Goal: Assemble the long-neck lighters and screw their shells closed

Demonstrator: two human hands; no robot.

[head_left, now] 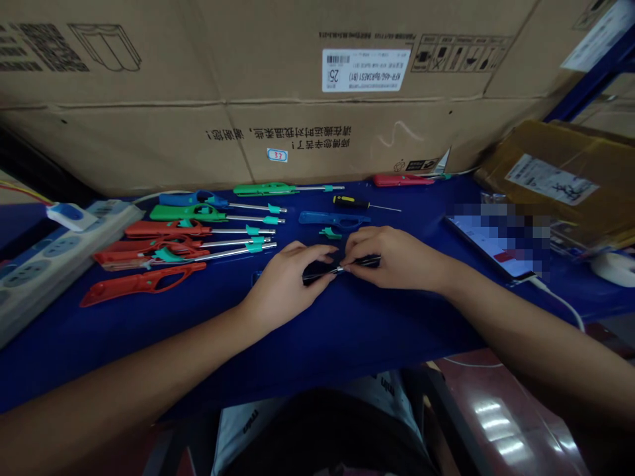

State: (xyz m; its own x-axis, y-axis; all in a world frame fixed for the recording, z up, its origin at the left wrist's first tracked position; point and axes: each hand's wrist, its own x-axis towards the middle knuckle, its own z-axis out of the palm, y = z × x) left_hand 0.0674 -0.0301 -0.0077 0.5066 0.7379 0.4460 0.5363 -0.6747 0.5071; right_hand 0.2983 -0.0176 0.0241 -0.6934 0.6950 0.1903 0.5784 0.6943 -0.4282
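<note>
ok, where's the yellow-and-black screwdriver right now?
Head view, slightly right of centre: the screwdriver lies just beyond the blue plastic casing, near the rod tip of the farthest green lighter.

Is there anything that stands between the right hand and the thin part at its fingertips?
Nothing visible; the right hand pinches the thin part directly. The small green piece lies beyond it, out of the way.

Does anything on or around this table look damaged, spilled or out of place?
I see no spill or clear damage. Two oddities: the big cardboard box behind has its printing upside down, and the red handle at the left and blue handle near the middle lack the metal tubes others have.
</note>
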